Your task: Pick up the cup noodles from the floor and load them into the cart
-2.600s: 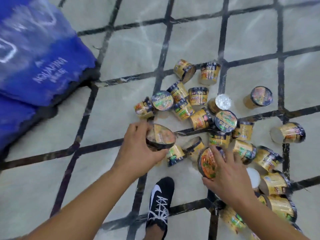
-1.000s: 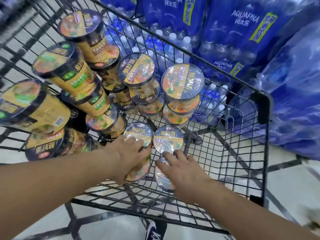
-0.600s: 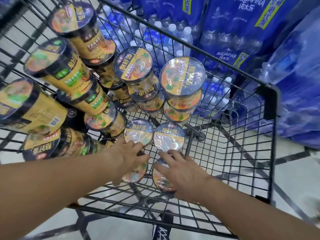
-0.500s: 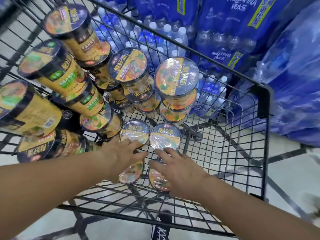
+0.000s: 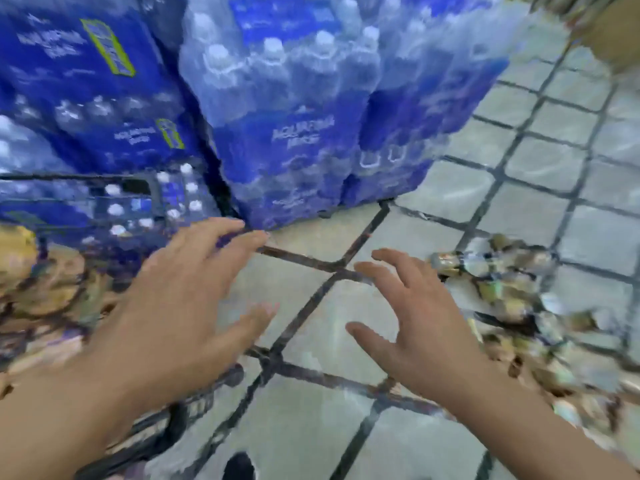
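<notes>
The view is blurred by motion. My left hand (image 5: 183, 292) and my right hand (image 5: 415, 317) hover above the tiled floor, fingers spread, holding nothing. A heap of yellow cup noodles (image 5: 512, 292) lies on the floor to the right of my right hand. At the left edge the black wire cart (image 5: 145, 188) shows in part, with yellow cup noodles (image 5: 41, 289) inside it, just left of my left hand.
Blue shrink-wrapped packs of water bottles (image 5: 304, 126) are stacked on the floor straight ahead and behind the cart. Light tiles with dark lines (image 5: 311, 341) lie between my hands. The toe of a dark shoe (image 5: 239, 467) shows at the bottom edge.
Both hands have let go of the cups they set in the cart and come out empty. The view has swung right from the cart toward the floor and the heap of cups.
</notes>
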Demonstrator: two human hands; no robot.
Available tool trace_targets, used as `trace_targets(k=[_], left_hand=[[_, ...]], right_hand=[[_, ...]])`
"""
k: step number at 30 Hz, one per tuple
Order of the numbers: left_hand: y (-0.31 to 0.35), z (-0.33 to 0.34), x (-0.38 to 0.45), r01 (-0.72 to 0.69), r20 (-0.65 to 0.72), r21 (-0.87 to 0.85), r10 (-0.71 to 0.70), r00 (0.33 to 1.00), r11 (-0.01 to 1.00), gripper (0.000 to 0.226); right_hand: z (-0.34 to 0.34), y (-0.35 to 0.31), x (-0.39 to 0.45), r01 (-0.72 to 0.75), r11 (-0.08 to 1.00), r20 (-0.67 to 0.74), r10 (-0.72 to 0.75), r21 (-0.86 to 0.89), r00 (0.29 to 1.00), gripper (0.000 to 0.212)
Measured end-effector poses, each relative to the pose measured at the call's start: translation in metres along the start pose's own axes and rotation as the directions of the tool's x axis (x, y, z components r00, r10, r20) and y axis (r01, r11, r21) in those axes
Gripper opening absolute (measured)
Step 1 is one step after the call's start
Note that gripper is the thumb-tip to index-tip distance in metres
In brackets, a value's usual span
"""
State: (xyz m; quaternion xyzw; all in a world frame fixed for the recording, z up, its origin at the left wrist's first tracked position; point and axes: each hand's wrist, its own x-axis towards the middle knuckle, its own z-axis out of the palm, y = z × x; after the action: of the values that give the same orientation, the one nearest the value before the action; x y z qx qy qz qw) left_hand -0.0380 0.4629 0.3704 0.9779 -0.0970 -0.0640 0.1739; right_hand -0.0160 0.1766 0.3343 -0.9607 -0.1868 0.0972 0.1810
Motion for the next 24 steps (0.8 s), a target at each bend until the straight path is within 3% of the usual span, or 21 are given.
trace_targets(k=[3, 6, 12, 16, 20, 22, 24], left_hand=[[0.108, 0.064, 0.052, -0.136, 0.101, 0.009, 0.134, 0.986, 0.991, 0.075], [0.216, 0.148, 0.092, -0.253, 0.221, 0.051, 0.236, 0.946, 0.966, 0.078], [0.375, 0.307, 0.142, -0.351, 0.487, 0.092, 0.265, 0.832, 0.932, 0.087], [0.425, 0.395, 0.169, -0.384, 0.578, 0.149, 0.235, 0.781, 0.911, 0.091], [0.444, 0.478, 0.208, -0.375, 0.658, 0.168, 0.18, 0.732, 0.912, 0.095], [0.448, 0.521, 0.229, -0.366, 0.679, 0.175, 0.157, 0.717, 0.914, 0.096], [0.447, 0.569, 0.251, -0.474, 0.722, 0.226, 0.181, 0.668, 0.851, 0.097]], right_hand=[[-0.004, 0.133, -0.07, -0.24, 0.966, 0.068, 0.247, -0.099, 0.967, 0.076], [-0.012, 0.247, -0.155, -0.437, 0.888, 0.2, 0.458, -0.141, 0.866, 0.081], [-0.01, 0.42, -0.301, -0.672, 0.72, 0.234, 0.693, -0.172, 0.682, 0.083], [0.03, 0.499, -0.356, -0.801, 0.589, 0.263, 0.794, -0.107, 0.549, 0.086], [0.09, 0.554, -0.389, -0.891, 0.436, 0.415, 0.839, -0.124, 0.353, 0.09], [0.123, 0.578, -0.395, -0.913, 0.385, 0.462, 0.839, -0.133, 0.287, 0.097], [0.154, 0.604, -0.389, -0.919, 0.365, 0.474, 0.843, -0.151, 0.256, 0.103]])
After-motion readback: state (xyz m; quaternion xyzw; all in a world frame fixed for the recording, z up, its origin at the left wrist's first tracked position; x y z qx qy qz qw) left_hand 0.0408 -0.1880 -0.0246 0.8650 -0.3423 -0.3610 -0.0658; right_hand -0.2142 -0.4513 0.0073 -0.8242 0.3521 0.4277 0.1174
